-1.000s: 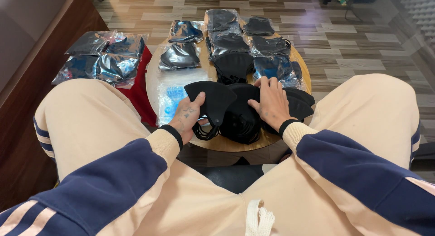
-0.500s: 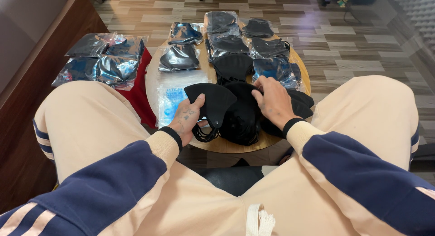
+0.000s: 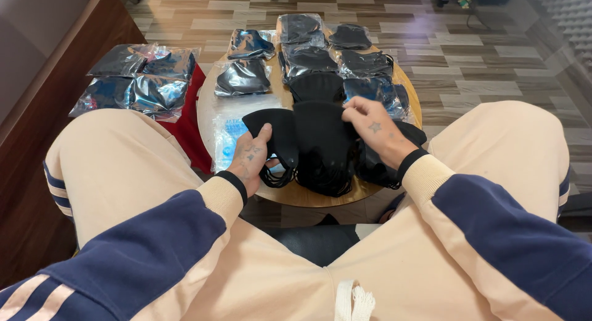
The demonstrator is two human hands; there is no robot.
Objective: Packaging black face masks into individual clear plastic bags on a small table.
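- Head view: your left hand (image 3: 251,157) sits at the near-left edge of the round wooden table (image 3: 290,194), fingers closed on a single black face mask (image 3: 274,131) — thumb on top of the cloth, the other fingers curled under it, ear loops dangling just below the hand.
- That mask lies flat-ish with its long axis running left to right across the table, its right edge tucked against the stack of black masks (image 3: 325,148) at the table's near middle.
- Your right hand (image 3: 376,125) rests on the right side of that stack, fingers bent and pinching the top layer of cloth; the fingertips point left, toward the held mask.
- The relation that matters: the held mask is directly left of the stack and touching it, so your left hand is the nearer one to it; your right hand has only the stack between it and the mask.
- Farther across the table from the stack lie clear bags of black masks (image 3: 308,53), in rows toward the far rim — one flat empty-looking bag (image 3: 233,133) lies under your left hand's mask.
- Left of the table, more bagged masks (image 3: 139,77) rest on a red cloth (image 3: 188,133) on a dark wooden bench (image 3: 37,111).
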